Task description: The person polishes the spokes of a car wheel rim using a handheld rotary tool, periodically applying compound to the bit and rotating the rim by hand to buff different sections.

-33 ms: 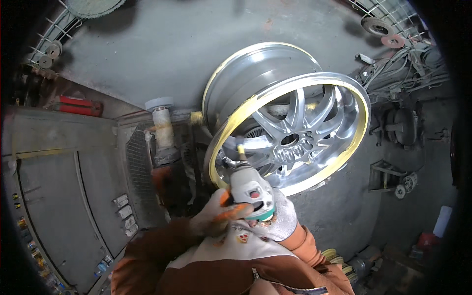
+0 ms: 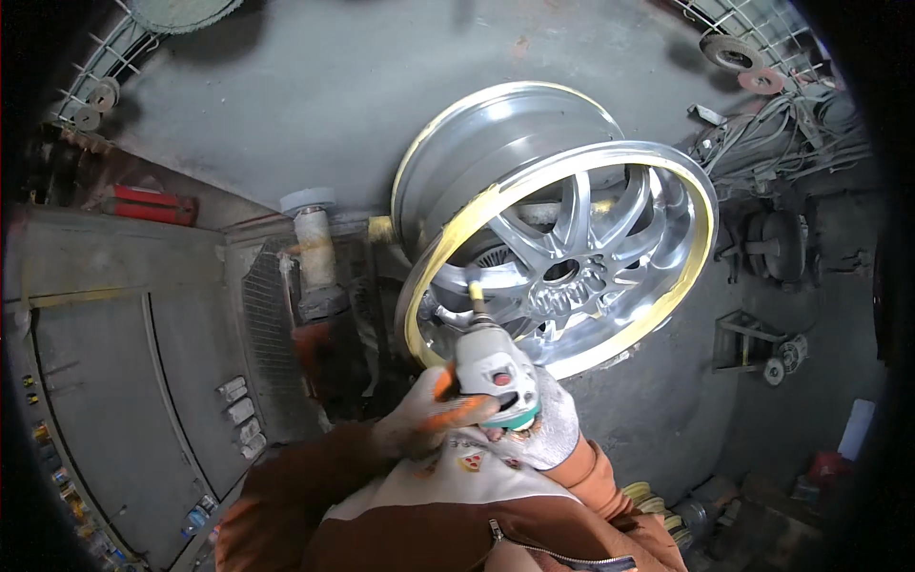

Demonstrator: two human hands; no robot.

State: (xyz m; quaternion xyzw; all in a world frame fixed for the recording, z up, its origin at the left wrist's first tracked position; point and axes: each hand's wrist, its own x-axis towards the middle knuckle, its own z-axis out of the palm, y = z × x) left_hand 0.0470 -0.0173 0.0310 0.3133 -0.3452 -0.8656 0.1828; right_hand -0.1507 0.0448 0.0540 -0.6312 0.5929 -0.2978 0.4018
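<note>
Centrally, wheel: tilted, spoked face toward the person, barrel reaching back toward 11 o'clock; its hub hole lies near 3 o'clock, counting from the middle of the view.
Rim: wrapped round the front edge by a yellow band, uneven in width.
Grinder: at 5 o'clock, pale body with a red button and a green section at its rear, nose pointing toward 11.
Grinder tip: blurred, in front of the spoke at the wheel's own 9 o'clock; contact with the metal cannot be told.
Left hand: just past 6 o'clock, in a pale glove with orange fingers, clasping the grinder from its 8 o'clock side.
Right hand: near 5 o'clock, in a pale glove, wrapped about the grinder's rear from its 4 o'clock side; some fingers are hidden.
Sleeves: rusty brown, coming up from below, like the zipped jacket between them.
Post: just past 9 o'clock, with a round pale cap.
Red case: between 9 and 10, well apart from the wheel.
Cables: tangled, about 2 o'clock.
Pale blocks: in a row at 8 o'clock.
Bottles: between 7 and 8.
</note>
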